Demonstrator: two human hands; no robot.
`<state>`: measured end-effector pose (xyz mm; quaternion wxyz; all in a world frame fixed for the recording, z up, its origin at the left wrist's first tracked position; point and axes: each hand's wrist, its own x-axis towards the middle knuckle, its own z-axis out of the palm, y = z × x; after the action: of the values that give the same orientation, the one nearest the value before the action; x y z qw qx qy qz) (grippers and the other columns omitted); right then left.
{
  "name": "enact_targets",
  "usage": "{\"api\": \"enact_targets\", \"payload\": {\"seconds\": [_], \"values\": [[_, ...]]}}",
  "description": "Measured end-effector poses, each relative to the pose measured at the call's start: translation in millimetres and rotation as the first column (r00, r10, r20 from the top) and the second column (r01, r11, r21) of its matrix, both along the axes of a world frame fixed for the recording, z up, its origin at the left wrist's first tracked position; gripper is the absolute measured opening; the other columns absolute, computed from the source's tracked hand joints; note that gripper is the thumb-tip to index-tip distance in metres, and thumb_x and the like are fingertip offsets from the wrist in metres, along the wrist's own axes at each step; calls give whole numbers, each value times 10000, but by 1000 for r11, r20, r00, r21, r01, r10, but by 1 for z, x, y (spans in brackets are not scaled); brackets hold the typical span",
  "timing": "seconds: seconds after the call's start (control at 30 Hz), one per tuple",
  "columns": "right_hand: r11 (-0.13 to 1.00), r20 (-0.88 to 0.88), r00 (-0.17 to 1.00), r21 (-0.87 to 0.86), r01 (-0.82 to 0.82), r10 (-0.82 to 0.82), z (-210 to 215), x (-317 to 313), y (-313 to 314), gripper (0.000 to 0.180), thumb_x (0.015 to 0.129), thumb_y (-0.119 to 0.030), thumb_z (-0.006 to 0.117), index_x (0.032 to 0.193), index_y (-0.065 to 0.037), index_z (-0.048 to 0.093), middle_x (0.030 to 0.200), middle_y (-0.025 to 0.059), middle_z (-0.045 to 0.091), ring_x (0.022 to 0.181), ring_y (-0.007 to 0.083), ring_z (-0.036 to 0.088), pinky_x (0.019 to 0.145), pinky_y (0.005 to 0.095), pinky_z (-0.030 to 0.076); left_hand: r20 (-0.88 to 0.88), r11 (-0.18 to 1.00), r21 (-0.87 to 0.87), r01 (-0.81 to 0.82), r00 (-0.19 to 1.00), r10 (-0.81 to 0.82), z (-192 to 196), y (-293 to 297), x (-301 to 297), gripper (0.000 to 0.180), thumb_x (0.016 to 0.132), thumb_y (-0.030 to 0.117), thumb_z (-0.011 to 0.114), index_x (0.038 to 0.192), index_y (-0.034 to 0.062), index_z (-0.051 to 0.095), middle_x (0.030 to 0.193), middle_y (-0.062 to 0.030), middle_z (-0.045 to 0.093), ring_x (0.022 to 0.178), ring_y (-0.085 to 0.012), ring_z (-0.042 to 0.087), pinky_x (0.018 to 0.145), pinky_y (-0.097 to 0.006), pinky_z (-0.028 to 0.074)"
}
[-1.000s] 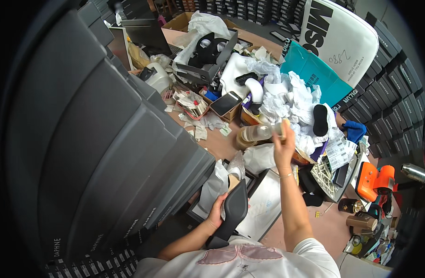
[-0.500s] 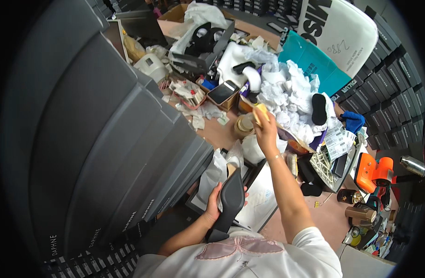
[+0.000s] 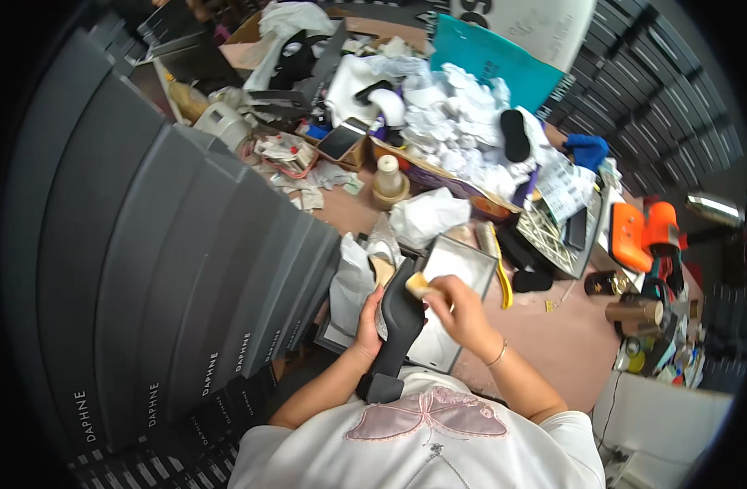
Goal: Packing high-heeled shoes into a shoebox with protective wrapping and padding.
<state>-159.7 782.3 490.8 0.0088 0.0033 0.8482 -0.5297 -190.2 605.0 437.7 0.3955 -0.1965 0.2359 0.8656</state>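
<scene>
Stack of boxes: a leaning row of dark grey boxes [image 3: 170,269] fills the space well to the left of your left hand's grip, spines turned toward you
Left hand: your left hand [image 3: 369,326] is closed around the black shoe [image 3: 398,322], gripping it from its left side and holding it up over your lap with the block heel down by your shirt
White paper: crumpled white wrapping paper [image 3: 351,281] lies just above and to the left of that grip, near the shoe's upper end
Shoe: the black shoe sits between your two hands, its upper end tilted away from you over the open box [image 3: 451,269]
Right hand: your right hand [image 3: 459,310] is curled shut on a small tan pad [image 3: 417,284], and its grip presses the pad against the shoe's upper part
Open box: a shallow dark-rimmed box with a pale inside lies on the bench [image 3: 553,342] directly under and beyond the right grip
Roll: a pale roll on a stand [image 3: 388,179] stands well beyond both grips, on the bench
Brush: a yellow-handled brush [image 3: 496,261] lies just to the right of the open box, beyond the right grip
Orange tool: an orange tool [image 3: 642,236] rests far to the right of the right grip, near the bench edge
</scene>
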Motion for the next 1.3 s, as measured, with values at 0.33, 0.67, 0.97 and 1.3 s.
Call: {"api": "enact_targets", "payload": {"seconds": [0.33,0.67,0.97,1.3], "values": [[907,-304,950,416,65,71,19,91,19,174,856,-226,658,844,-84,557,762,77,520,645,273,578,548,380,472,-151,922,25,387,913,-379,10,52,28,598,943,494,408,1286,13,498,1189,-163,597,1055,-249,615,935,-371,494],[877,-316,947,468,111,49,11,111,14,212,824,-217,680,750,-106,515,658,75,488,571,257,575,477,357,451,-287,906,-296,301,877,-385,4,61,58,566,952,456,407,1283,6,496,1137,-130,626,1011,-239,632,877,-347,516],[868,-409,912,437,234,-40,-2,59,25,191,845,-242,615,761,-92,531,632,84,535,531,281,585,469,396,468,-284,918,-331,219,905,-318,1,56,57,611,972,538,332,1212,25,564,1097,-80,639,1066,-156,591,936,-306,458],[854,-443,893,432,289,-78,-15,66,34,188,847,-221,626,735,-98,539,606,77,506,532,261,572,446,354,446,-246,898,-190,396,867,-434,15,56,45,675,945,558,326,1294,2,483,1123,-186,620,984,-271,644,858,-388,526]]}}
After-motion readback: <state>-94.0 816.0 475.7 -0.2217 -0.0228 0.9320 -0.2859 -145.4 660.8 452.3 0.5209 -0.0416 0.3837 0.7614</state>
